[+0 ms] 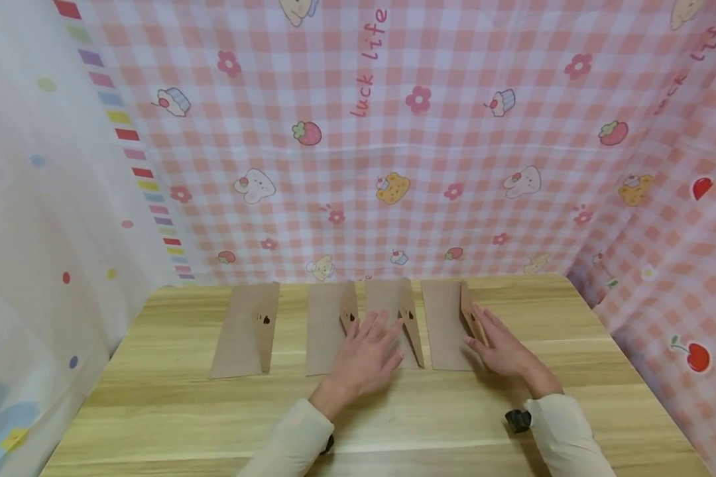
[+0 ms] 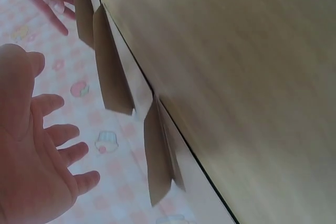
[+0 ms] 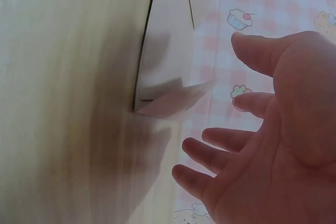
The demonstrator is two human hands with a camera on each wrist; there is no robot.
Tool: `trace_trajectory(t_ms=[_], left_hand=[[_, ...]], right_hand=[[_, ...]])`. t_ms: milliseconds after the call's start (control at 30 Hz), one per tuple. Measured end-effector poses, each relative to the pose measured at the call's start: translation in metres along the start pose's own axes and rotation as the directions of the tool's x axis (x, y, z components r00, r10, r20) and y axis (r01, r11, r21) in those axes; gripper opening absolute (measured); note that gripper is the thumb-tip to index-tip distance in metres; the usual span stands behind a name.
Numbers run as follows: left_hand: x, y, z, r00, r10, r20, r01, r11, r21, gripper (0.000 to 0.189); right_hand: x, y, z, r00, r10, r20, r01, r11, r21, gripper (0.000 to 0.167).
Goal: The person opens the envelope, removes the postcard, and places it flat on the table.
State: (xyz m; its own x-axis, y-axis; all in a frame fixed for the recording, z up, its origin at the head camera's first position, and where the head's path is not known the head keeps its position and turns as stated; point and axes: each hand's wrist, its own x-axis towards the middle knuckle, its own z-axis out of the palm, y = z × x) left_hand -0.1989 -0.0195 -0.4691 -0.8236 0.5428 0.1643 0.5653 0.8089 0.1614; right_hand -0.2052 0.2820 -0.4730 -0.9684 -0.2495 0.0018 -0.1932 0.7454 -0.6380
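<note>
Several brown folded paper pieces, like envelopes or cards, lie in a row across the table, each with a raised flap on its right bearing a small dark mark. My left hand [image 1: 364, 364] hovers in front of the two middle pieces, the inner-left piece [image 1: 323, 331] and inner-right piece [image 1: 382, 291], fingers spread. Its palm [image 2: 31, 156] holds nothing in the left wrist view. My right hand [image 1: 507, 350] is beside the upright flap [image 1: 473, 318] of the rightmost piece [image 1: 444, 331]. In the right wrist view, its fingers [image 3: 226, 140] are apart and grip nothing; contact with the flap is unclear.
The leftmost paper piece [image 1: 238, 338] lies farther from both hands. The wooden table [image 1: 173, 411] extends toward me. A pink checked cloth [image 1: 334, 165] hangs behind the table, with more cloth at both sides.
</note>
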Motion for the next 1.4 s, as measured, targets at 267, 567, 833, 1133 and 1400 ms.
trace_trajectory(t_ms=[267, 567, 833, 1133, 1400], left_hand=[[0.005, 0.017, 0.009, 0.998, 0.064, 0.008, -0.064, 0.998, 0.006, 0.059], [0.014, 0.033, 0.015, 0.993, 0.091, 0.075, -0.093, 0.996, 0.013, 0.06], [0.018, 0.044, 0.016, 0.985, 0.113, 0.128, -0.114, 0.993, 0.004, 0.061], [0.023, 0.053, 0.021, 0.98, 0.127, 0.155, -0.131, 0.991, 0.02, 0.06], [0.029, 0.059, 0.024, 0.976, 0.133, 0.175, -0.143, 0.989, 0.045, 0.06]], right_hand=[[0.0, 0.009, 0.001, 0.999, 0.019, 0.034, -0.019, 1.0, 0.001, 0.074], [0.005, 0.014, 0.003, 0.999, -0.023, 0.045, 0.021, 0.999, 0.045, 0.073], [0.005, 0.016, 0.0, 0.995, 0.064, 0.076, -0.067, 0.997, 0.04, 0.075], [0.003, 0.018, -0.003, 0.987, 0.134, 0.09, -0.135, 0.991, 0.006, 0.077], [0.002, 0.018, 0.0, 0.987, 0.131, 0.093, -0.131, 0.991, -0.009, 0.072]])
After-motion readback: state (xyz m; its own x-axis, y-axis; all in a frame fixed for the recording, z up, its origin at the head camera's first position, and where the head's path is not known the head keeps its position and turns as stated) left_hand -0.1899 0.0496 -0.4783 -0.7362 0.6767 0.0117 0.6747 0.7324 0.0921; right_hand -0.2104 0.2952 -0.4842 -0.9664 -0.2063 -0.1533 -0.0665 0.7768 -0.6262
